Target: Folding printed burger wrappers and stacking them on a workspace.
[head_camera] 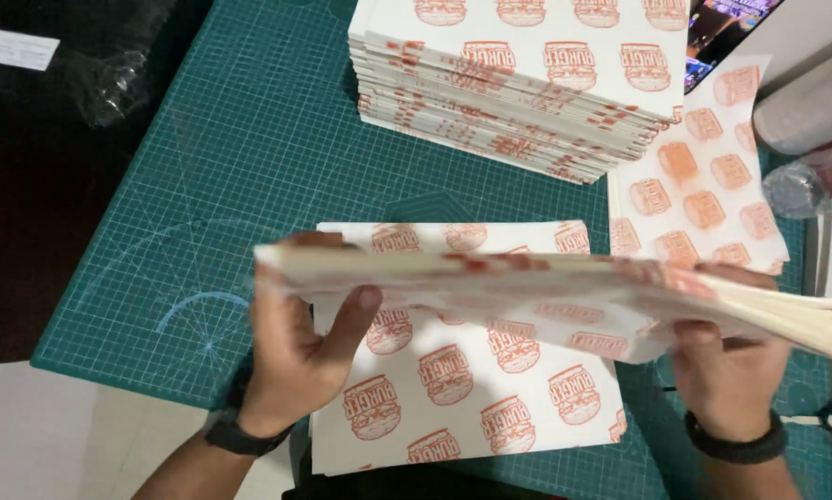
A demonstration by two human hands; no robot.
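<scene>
Head view, left hand: the left hand (296, 356) grips the left end of a thick bundle of printed paper sheets (546, 292), thumb up against the near face, fingers wrapped behind and out of sight.
Head view, right hand: the right hand (726, 370) clamps the bundle's right end from below, fingers curled over the top edge.
Where the bundle is: lifted off the surface, held between both hands, just above a flat pile of the same printed sheets (462, 407) on the green cutting mat (249, 157).
Long axis: it runs left to right across the view, edge-on to the camera, the right end fanning loose and sagging past the right hand.
Nearer hand: neither; each holds its own end, the left a touch closer to the flat pile's corner.
Around it: a tall stack of sheets (518, 83) sits at the far side of the mat, well apart; a single loose printed sheet (703, 185) lies to its right.
Hidden: the bundle covers the far part of the flat pile, and its right tip runs off the frame.
Hard to make out: the sheet count, the clutter at the right edge, and a dark plastic bag (111, 74) far left.
</scene>
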